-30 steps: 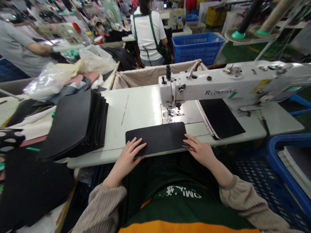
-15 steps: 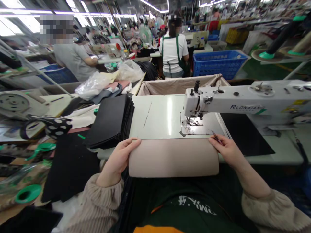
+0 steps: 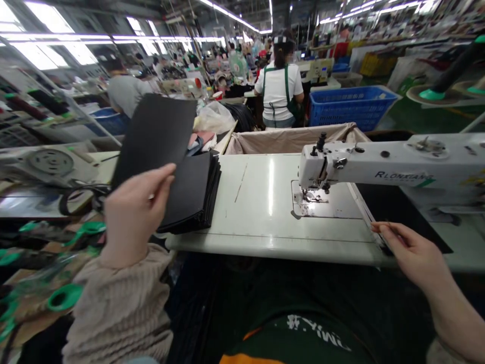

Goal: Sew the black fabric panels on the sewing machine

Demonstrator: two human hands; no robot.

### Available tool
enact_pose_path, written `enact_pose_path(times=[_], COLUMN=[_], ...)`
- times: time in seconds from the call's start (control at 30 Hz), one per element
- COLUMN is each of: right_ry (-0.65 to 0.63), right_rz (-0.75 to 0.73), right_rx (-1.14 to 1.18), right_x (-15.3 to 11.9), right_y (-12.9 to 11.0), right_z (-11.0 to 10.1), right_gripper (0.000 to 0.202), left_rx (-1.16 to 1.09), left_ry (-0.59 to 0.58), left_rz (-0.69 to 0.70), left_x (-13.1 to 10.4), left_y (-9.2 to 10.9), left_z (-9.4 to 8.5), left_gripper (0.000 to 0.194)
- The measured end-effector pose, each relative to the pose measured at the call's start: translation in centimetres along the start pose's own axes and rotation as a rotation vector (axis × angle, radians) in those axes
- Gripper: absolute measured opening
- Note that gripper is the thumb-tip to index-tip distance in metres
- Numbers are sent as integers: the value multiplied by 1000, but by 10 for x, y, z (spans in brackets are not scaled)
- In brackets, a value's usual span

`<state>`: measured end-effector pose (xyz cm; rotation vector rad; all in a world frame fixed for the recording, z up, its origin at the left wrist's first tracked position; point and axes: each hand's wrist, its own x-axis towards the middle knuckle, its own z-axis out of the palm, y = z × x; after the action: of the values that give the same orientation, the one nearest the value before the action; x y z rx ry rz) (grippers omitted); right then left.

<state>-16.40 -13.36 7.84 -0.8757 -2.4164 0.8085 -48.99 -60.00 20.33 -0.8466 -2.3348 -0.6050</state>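
Observation:
A black sheet [image 3: 155, 134] is raised at the left, pinched at its lower right edge by my left hand [image 3: 140, 207]. Under and beside it lies a stack of black pieces [image 3: 193, 192] on the left end of the pale sewing table [image 3: 257, 242]. My right hand [image 3: 413, 247] has its fingers pressed together at the table's right part, by a pale strip and the edge of another black sheet [image 3: 397, 207]. A thin dark object, partly hidden, shows at its fingertips. The white sewing machine [image 3: 390, 162] stands over its needle plate, left of my right hand.
Behind the table is a cloth-lined bin [image 3: 288, 139], with a blue basket [image 3: 350, 106] beyond it. A person in a white shirt [image 3: 280, 88] sits ahead. Green spools [image 3: 64, 297] and scraps lie at the lower left.
The beige-faced sheet is no longer between my hands in front of the table. My left hand has moved left with a black sheet raised in it; my right hand has moved right and down.

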Motion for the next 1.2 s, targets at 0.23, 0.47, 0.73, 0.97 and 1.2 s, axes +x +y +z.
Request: enact_pose_path(times=[0.23, 0.47, 0.73, 0.97, 1.2], right_ry=[-94, -91, -4, -604, -679], right_rz=[-120, -221, -255, -574, -522], right_rx=[-276, -377, -268, 20, 311], right_x=[-10, -23, -13, -44, -3], right_y=[80, 103, 69, -76, -87], right_z=[-20, -16, -37, 37, 100], right_gripper=[50, 45, 31, 15, 24], left_rx=[3, 5, -95, -623, -487], left_ry=[-356, -208, -46, -599, -824], left_rz=[160, 108, 91, 390, 640], left_x=[-34, -42, -44, -44, -89], left_y=[-12, -36, 5, 185, 217], left_z=[80, 76, 99, 184, 251], left_gripper=[34, 20, 12, 36, 56])
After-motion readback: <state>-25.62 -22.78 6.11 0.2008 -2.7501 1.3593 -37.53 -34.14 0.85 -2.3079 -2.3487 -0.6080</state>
